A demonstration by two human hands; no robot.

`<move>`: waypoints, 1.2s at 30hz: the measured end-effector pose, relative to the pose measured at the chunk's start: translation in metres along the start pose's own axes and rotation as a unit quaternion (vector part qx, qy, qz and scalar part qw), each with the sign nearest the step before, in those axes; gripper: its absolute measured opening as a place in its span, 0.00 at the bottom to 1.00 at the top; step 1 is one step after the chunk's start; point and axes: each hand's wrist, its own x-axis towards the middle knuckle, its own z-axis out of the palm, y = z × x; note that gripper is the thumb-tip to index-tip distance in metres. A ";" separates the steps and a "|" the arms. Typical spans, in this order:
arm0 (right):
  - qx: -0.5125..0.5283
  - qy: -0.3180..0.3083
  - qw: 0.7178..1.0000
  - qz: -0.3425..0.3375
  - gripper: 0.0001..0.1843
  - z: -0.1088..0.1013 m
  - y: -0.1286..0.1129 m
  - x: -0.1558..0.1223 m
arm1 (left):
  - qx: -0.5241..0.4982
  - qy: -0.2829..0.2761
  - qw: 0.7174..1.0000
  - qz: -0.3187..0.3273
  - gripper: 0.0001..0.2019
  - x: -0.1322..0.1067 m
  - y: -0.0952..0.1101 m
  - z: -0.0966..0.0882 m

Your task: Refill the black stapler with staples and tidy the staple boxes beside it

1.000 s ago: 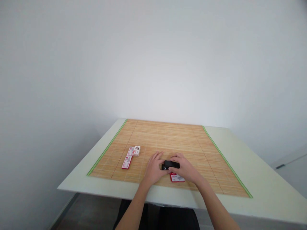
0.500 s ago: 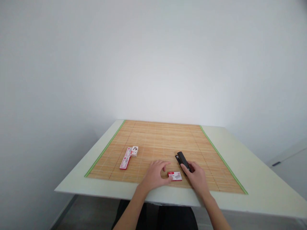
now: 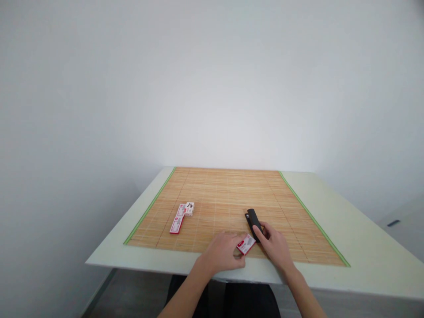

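Single head-worn view, forward and slightly down across the table (image 3: 331, 212) toward the white wall (image 3: 212, 88).

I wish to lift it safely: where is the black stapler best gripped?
Probably grip the black stapler across its narrow sides at the free far half, coming from above: it lies flat on the mat, and the right hand covers its near end.

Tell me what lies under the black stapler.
The black stapler rests on the bamboo mat. The right hand covers its near end, hiding what lies beneath there. The left hand pinches a red-and-white box beside it.
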 end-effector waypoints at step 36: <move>0.127 -0.195 0.972 -0.035 0.33 -0.019 0.014 0.011 | 0.059 0.008 0.991 -0.119 0.26 -0.019 -0.061 -0.059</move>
